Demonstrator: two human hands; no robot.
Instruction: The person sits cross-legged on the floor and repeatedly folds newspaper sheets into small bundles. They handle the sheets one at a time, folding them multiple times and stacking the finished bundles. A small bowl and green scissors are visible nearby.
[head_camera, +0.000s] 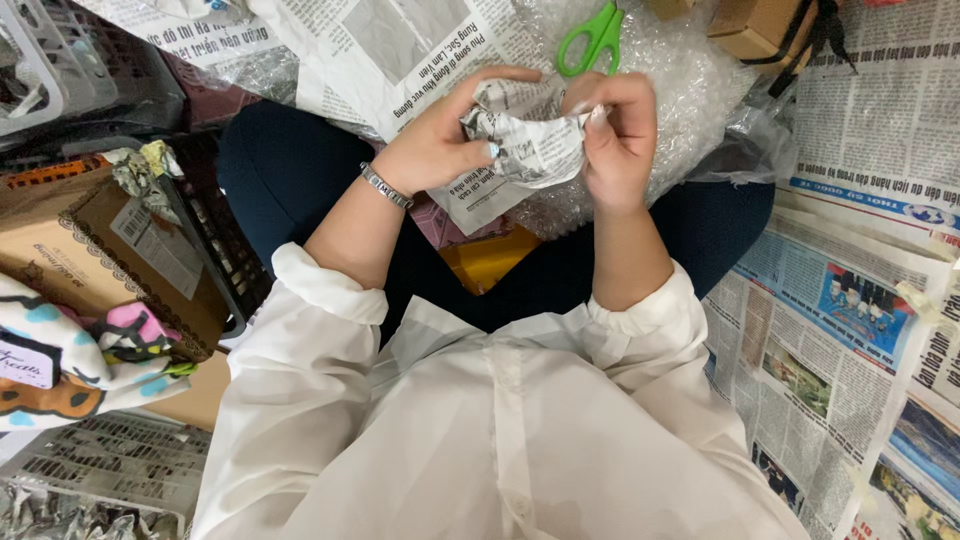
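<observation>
Crumpled newsprint, a wrapped bundle (530, 135), sits at centre frame between both hands, hemmed by bubble wrap (690, 90) at one o'clock and a cardboard box (90, 260) at nine. The left hand (435, 145) and right hand (620, 135) pinch it with bent fingers closed on the paper.

White button shirt (500, 440), sleeves pushed up; silver bracelet (386, 186) on left wrist; dark trousers (280, 170).

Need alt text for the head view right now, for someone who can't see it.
Seen from above, a seated person in a white shirt holds a crumpled newspaper bundle between the left hand and right hand. Just beyond lie green-handled scissors on bubble wrap, with newspaper sheets spread on the floor and cardboard boxes to the left.
</observation>
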